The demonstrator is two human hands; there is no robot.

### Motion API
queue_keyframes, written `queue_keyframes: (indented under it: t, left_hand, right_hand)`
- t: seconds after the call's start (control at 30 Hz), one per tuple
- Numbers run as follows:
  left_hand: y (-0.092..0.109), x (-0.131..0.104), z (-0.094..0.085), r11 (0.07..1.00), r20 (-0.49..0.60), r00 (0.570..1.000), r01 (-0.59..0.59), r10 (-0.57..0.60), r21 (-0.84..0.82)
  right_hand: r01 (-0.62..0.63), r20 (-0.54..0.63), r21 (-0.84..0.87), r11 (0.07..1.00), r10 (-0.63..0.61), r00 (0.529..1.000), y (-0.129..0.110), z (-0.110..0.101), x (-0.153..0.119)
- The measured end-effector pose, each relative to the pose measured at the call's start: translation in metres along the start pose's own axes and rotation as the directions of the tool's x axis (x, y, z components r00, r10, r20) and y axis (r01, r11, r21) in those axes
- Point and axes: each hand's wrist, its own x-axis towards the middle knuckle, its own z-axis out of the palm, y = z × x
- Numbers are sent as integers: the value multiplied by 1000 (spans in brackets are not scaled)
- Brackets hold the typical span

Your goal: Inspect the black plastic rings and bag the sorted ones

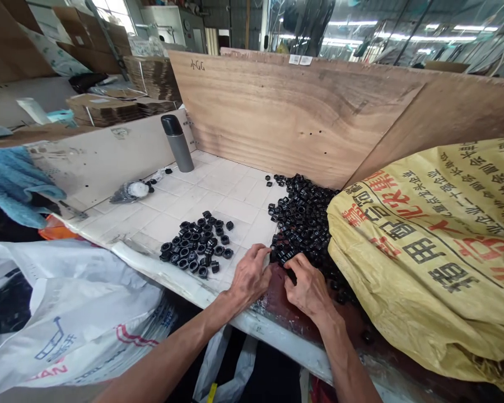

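Observation:
Both hands are at the near edge of a large heap of black ring-like parts on the right of the white table. My left hand has its fingers curled together beside the heap's lower left; what they hold, if anything, is hidden. Close to its right, my right hand bends its fingers over a short row of black parts and grips there. A smaller group of black parts lies on the tiled surface to the left of my left hand.
A yellow sack leans at the right. A grey bottle stands at the back left, near a small plastic bag. Wooden boards wall the back. A white sack hangs off the front left edge.

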Motion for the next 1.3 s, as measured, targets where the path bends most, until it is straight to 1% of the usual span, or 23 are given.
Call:
queue_keyframes:
  t: [0.07, 0.13, 0.23, 0.3, 0.37, 0.4, 0.47, 0.5, 0.57, 0.6, 0.63, 0.7, 0.73, 0.77, 0.8, 0.9, 1.0, 1.07, 1.17, 1.23, 1.3]
  left_hand:
    - [0, 8, 10, 999, 62, 998, 1, 2, -50]
    - [-3, 12, 13, 996, 94, 995, 23, -14, -90]
    - [-9, 8, 5, 969, 97, 989, 126, -108, -213]
    - [-10, 3, -5, 917, 110, 974, 226, -200, -329]
    - [-9, -1, -13, 816, 158, 940, 341, -302, -467]
    - [-8, -3, -17, 743, 201, 918, 394, -341, -541]
    - [-5, -4, -21, 560, 296, 878, 470, -377, -682]
    - [-4, -3, -23, 465, 333, 866, 485, -373, -740]
    - [0, -1, -26, 309, 378, 860, 483, -343, -819]
    - [2, 0, -27, 261, 386, 862, 476, -329, -840]
    - [4, 1, -29, 234, 389, 865, 469, -317, -852]
    - [7, 2, -31, 218, 396, 869, 465, -297, -858]
    - [9, 3, -32, 218, 396, 871, 464, -291, -859]
    - [9, 3, -32, 219, 397, 872, 462, -286, -859]
    - [10, 3, -32, 218, 398, 874, 461, -280, -860]
    - [10, 3, -30, 205, 405, 872, 465, -274, -861]
    - [11, 2, -30, 198, 429, 860, 488, -277, -850]
    - [12, 2, -31, 212, 430, 856, 494, -288, -843]
    - [13, 2, -33, 246, 382, 872, 460, -305, -853]
    - [13, 1, -32, 255, 335, 890, 417, -308, -872]
    - [13, 0, -30, 294, 292, 906, 382, -306, -876]
  right_hand:
    - [33, 49, -26, 999, -32, 998, 0, 3, 0]
    - [39, 63, -13, 999, -38, 997, 1, 4, 0]
    - [5, 53, 1, 1000, -5, 999, 4, 5, 0]
    - [-21, 33, 3, 1000, 21, 999, 8, 5, -1]
    - [-35, 6, 25, 999, 35, 999, 11, 6, -1]
    - [-43, -10, 57, 997, 44, 999, 11, 6, -1]
    - [-77, -43, 168, 983, 86, 995, 8, 3, 0]
    - [-101, -54, 243, 965, 118, 992, 6, 1, 1]
    - [-160, -42, 420, 893, 195, 980, -1, -3, 3]
    - [-190, -16, 515, 836, 231, 973, -4, -5, 4]
    - [-223, 25, 606, 764, 263, 965, -7, -7, 5]
    - [-296, 125, 745, 598, 312, 942, -11, -8, 6]
    - [-325, 164, 785, 527, 330, 930, -13, -8, 6]
    - [-347, 188, 807, 479, 348, 918, -13, -7, 6]
    - [-363, 200, 814, 454, 367, 908, -14, -7, 6]
    - [-408, 238, 804, 432, 395, 887, -15, -3, 5]
    - [-420, 264, 813, 403, 387, 884, -15, 1, 2]
    - [-405, 231, 793, 455, 390, 891, -15, 4, 0]
    - [-393, 203, 730, 559, 372, 906, -14, 6, -1]
    - [-368, 201, 728, 579, 332, 921, -15, 7, -1]
    - [-351, 213, 749, 561, 298, 930, -16, 7, 0]
